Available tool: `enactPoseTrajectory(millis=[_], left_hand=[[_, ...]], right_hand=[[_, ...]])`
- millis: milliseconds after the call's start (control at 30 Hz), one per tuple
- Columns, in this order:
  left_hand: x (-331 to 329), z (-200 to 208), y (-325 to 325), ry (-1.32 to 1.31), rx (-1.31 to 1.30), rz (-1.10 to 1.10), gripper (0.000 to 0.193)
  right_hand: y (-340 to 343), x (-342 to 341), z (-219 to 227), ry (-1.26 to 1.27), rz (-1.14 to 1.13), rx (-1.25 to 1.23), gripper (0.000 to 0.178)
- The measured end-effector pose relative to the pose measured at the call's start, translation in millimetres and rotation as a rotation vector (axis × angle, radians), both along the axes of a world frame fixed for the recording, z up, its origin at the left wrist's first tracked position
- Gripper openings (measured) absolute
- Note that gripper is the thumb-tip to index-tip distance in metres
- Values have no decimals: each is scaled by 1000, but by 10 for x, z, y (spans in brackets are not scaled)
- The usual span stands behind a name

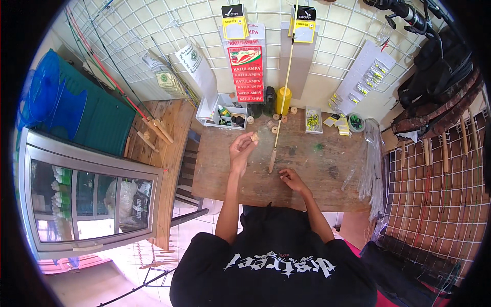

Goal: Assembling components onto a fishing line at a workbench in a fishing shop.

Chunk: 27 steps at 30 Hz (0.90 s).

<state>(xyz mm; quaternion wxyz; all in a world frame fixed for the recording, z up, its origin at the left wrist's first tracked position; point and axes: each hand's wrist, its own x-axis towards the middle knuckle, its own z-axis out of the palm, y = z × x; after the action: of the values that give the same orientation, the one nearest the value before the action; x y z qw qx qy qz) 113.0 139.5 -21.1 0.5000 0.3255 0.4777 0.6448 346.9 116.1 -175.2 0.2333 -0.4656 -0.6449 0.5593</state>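
Note:
My left hand (240, 152) is raised above the left half of the wooden table (225, 176). Pinched at its fingertips is a small light-brown wooden piece (254, 136), too small to tell its exact kind. My right hand (292, 180) is low over the table near its front edge, with nothing in it and its fingers loosely apart. Just left of those fingers, and apart from them, lies the wooden handle of a thin yellow fishing rod (272, 159). Its shaft runs up past the back of the table toward the wire grid.
Along the table's back stand a white box of small bottles (222, 118), a yellow container (283, 101), small wooden spools (274, 129) and a white tray (313, 122). Clear plastic sleeves (375, 163) hang over the right edge. A glass-fronted cabinet (92, 199) stands left.

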Motion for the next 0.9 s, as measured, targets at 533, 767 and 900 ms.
enactPoseTrajectory(millis=[533, 767, 900], left_hand=[[383, 482, -490, 146, 145, -202, 36], [540, 488, -517, 227, 287, -141, 33], [579, 476, -540, 282, 313, -141, 39]], right_hand=[[-74, -349, 2080, 327, -396, 485, 13], [-198, -344, 2284, 211, -496, 739, 19], [-249, -322, 2314, 145, -482, 745, 19]])
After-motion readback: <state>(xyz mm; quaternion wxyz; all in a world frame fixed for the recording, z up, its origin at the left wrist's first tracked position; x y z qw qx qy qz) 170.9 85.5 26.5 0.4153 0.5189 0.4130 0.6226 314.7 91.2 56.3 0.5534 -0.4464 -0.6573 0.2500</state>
